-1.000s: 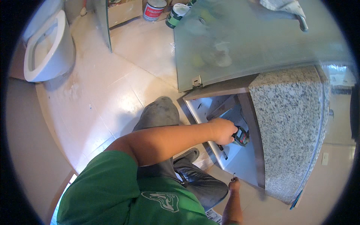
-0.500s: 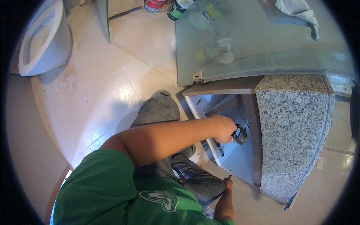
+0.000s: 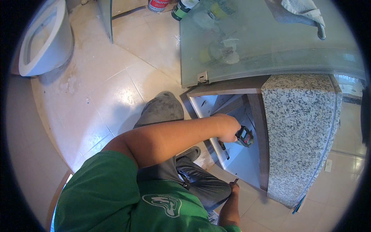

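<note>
My left hand (image 3: 228, 128), at the end of the arm stretched across my body, is closed inside the open front of a cabinet (image 3: 264, 133). Out of its fist sticks a dark, boxy handheld tool (image 3: 244, 136) with green and red parts; the fist hides the rest and its exact kind. Just below that hand, a dark metal fitting (image 3: 225, 154) sits at the white cabinet edge. Lower down, beside my bent knee, my right hand (image 3: 234, 188) is closed on a small, thin dark piece (image 3: 235, 180).
A speckled granite slab (image 3: 299, 135) forms the cabinet's right side. Above it stands a frosted glass panel (image 3: 270, 50) with a metal hinge (image 3: 203, 77). A toilet (image 3: 48, 42) is at upper left. Two cans, one red (image 3: 158, 4) and one dark (image 3: 182, 11), stand on the tiled floor (image 3: 104, 92).
My left hand and the tool have shifted slightly left and up, and the tool has turned a little. My right hand has barely moved. The whole view has shifted slightly.
</note>
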{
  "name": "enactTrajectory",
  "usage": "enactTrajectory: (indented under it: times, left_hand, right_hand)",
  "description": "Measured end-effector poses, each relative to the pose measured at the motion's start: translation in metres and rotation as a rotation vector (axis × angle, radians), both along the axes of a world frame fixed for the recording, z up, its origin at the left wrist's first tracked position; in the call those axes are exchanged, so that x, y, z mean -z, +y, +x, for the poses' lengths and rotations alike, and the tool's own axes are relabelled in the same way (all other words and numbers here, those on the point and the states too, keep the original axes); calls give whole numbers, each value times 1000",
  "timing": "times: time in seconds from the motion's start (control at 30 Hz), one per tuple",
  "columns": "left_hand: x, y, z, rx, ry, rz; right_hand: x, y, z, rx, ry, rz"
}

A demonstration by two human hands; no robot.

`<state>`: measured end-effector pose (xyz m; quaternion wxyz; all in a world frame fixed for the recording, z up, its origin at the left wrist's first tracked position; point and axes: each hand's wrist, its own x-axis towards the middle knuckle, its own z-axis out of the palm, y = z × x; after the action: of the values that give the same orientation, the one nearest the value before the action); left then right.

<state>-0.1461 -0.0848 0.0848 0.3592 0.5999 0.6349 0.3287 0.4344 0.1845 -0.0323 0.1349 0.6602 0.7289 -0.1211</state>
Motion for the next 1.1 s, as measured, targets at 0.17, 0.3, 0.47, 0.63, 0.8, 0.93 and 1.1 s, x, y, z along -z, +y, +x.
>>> enactTrajectory:
  times: [0.17,0.3,0.47,0.63,0.8,0.93,1.1]
  left_hand:
    - [6,1,1,-30,9,33]
    - [5,4,2,-9,1,16]
    - [6,3,-1,-10,24,-8]
    - [6,1,-2,-31,21,15]
    - [3,0,-2,-19,14,25]
    - [7,2,-2,-24,39,25]
    - [7,0,-2,-33,29,47]
  right_hand:
    - [-3,-1,-13,-67,-35,-47]
    - [-4,1,-5,-144,-237,-59]
    - [-8,-6,-17,-118,-57,-59]
    - [-11,-15,-27,-38,39,-20]
    - [-9,-13,-17,74,35,-11]
    - [-13,-16,-28,7,46,-22]
    - [-19,-24,-34,48,121,-40]
